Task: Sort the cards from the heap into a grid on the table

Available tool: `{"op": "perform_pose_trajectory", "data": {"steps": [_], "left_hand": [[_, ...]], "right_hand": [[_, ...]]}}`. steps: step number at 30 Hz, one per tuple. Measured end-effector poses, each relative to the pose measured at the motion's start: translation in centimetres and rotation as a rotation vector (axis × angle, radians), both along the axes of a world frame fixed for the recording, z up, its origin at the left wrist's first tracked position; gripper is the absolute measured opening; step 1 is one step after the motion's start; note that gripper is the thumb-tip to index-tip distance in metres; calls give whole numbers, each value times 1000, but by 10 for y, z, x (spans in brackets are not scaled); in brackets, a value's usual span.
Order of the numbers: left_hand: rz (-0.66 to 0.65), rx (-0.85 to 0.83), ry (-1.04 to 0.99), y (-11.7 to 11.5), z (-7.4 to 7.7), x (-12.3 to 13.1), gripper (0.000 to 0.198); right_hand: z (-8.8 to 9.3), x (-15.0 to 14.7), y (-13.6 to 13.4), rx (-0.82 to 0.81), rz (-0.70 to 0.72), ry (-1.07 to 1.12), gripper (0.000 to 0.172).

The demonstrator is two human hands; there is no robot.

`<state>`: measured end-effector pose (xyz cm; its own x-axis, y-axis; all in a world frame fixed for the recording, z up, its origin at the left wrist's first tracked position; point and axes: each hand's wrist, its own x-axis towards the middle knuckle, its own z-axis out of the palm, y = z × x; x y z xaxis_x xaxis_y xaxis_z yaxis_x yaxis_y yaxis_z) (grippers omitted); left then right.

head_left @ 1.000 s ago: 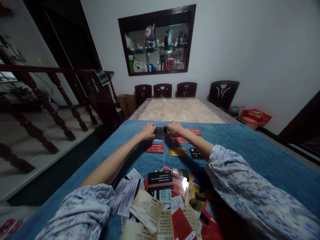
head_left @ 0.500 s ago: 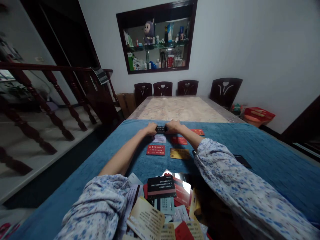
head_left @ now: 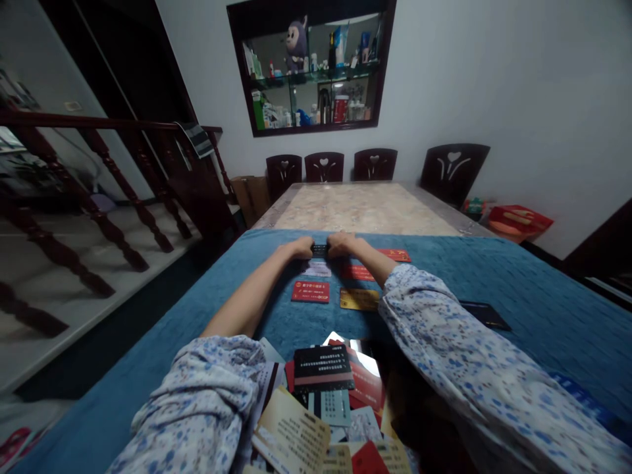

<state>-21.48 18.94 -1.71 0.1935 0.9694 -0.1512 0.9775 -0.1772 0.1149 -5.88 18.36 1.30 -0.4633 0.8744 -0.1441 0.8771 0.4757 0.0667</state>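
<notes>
I have a little black card (head_left: 320,250) between my two hands, far out on the blue cloth (head_left: 207,283) that covers my end of the table (head_left: 348,207). It looks like a thin dark strip, wider than it is tall, with small pale marks on it. The marks are too tiny to read. Its two ends are hidden by my fingers. I can't tell if it lies flat or is lifted up a bit.

My left grip (head_left: 299,247) is closed on the left end, with the fingers curled in. My right grip (head_left: 342,244) is closed on the other end the same way.

Just on my side of the black card is a pale purple card (head_left: 316,268). Nearer to me is a bright red card (head_left: 310,291) with light writing, and beside it a shiny gold card (head_left: 359,299). Closest to me is a messy heap of cards. On top sits a striped card (head_left: 323,367), black with a dull pink band and white words.
</notes>
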Motion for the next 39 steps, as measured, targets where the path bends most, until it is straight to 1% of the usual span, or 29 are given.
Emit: {"op": "perform_pose_trajectory", "data": {"steps": [8, 10, 13, 17, 19, 22, 26, 28, 31, 34, 36, 39], "left_hand": [[2, 25, 48, -2, -1, 9, 38], [-1, 37, 45, -3, -1, 9, 43], [2, 60, 31, -5, 0, 8, 56], [15, 74, 9, -11, 3, 2, 72], [17, 87, -5, -16, 6, -2, 74], [21, 127, -28, -26, 10, -9, 71], [33, 234, -64, -45, 9, -19, 67], [13, 318, -96, -57, 7, -24, 60], [-6, 406, -133, -78, 4, -28, 50], [6, 441, -131, -103, 4, -28, 45], [17, 441, -138, -122, 6, -25, 42], [15, 433, -144, -151, 9, -22, 38]], "right_hand": [[-4, -3, 5, -30, -57, 40, 53], [-5, -3, 7, -32, -57, 40, 50], [-4, 1, 8, -34, -47, 39, 48], [-2, 8, 6, -21, -4, 28, 51], [-1, 12, 5, -9, 19, 14, 55], [1, 17, 3, 37, 52, 9, 62], [5, 25, -5, 155, 93, 24, 65], [7, 28, -13, 205, 107, 55, 63], [12, 33, -32, 256, 143, 103, 50], [15, 36, -55, 288, 179, 144, 35], [16, 38, -70, 302, 205, 161, 31], [16, 39, -90, 314, 240, 187, 31]]}}
